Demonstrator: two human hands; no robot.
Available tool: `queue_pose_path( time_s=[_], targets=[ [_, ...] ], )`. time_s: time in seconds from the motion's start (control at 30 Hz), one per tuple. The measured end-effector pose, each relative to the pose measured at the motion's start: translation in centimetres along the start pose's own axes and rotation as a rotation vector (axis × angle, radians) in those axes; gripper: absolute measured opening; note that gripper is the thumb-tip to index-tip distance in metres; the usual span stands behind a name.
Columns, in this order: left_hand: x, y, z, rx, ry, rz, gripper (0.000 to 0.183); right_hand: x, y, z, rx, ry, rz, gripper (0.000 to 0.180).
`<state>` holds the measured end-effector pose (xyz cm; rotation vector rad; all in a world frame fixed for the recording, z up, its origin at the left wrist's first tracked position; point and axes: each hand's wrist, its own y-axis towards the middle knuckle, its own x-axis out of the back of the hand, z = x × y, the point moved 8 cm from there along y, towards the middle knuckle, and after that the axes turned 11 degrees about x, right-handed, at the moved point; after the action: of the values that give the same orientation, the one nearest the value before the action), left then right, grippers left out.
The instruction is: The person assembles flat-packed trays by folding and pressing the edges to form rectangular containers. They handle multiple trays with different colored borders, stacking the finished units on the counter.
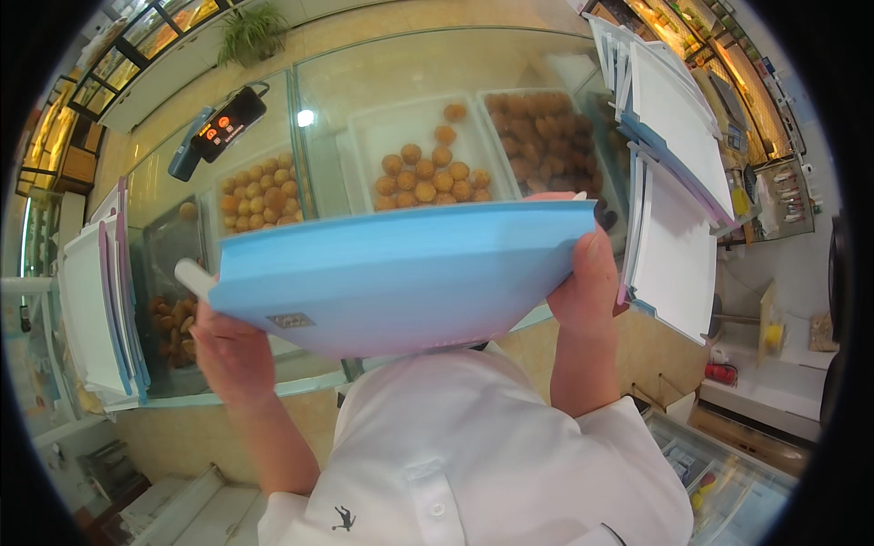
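Note:
A blue-to-pink cardboard piece (410, 273), likely a box part, is held up before my chest, above a glass display counter. My left hand (232, 345) grips its left end, where a white flap sticks out. Its right end is held by my right hand (587, 273), with the thumb on the near face and the fingers mostly hidden behind. Behind the cardboard, under the glass, lie a white tray of round golden pastries (425, 179), a tray of darker brown pieces (539, 136) and another batch of round pastries (256, 194).
Folded white, blue and pink cardboard is stacked at the counter's right (672, 136) and left (85, 307). A phone with a lit screen (232, 123) rests on the glass beside a blue-grey device (190, 147). A scale (730, 112) stands at the far right. Beyond the counter is a potted plant (252, 33).

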<state>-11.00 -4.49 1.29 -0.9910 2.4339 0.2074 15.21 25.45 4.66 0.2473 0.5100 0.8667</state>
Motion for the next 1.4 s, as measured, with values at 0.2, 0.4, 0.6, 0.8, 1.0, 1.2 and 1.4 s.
queue_pose_path(
  time_s=[0.2, 0.4, 0.6, 0.8, 1.0, 1.2, 1.4],
  targets=[
    [-1.1, 1.5, -2.0, 0.218, -0.136, 0.134, 0.055, -1.2, -0.5, 0.8, -0.160, -0.220, 0.009, 0.094],
    [-6.5, 0.7, -1.2, 0.300, 0.015, 0.246, 0.088, -1.9, -1.4, 0.9, -0.113, -0.260, -0.089, 0.098],
    [-7.3, -2.3, -1.2, -0.189, 0.413, -0.320, 0.104, -1.3, -2.6, 2.6, 0.195, -0.626, -0.364, 0.056],
    [-7.1, -3.1, -1.5, -0.298, 0.484, -0.479, 0.072, -1.4, -3.3, 3.0, 0.314, -0.594, -0.339, 0.032],
    [-6.8, -3.7, -1.8, -0.305, 0.545, -0.526, 0.037, -0.9, -2.5, 3.1, 0.075, -0.372, -0.368, 0.020],
    [-5.8, -4.1, -1.5, -0.238, 0.426, -0.465, 0.043, -0.3, -2.6, 2.8, -0.116, -0.112, -0.505, 0.015],
    [-6.1, -3.9, -0.7, -0.139, 0.360, -0.462, 0.062, -0.6, -3.5, 2.8, -0.033, -0.256, -0.485, 0.028]
  ],
)
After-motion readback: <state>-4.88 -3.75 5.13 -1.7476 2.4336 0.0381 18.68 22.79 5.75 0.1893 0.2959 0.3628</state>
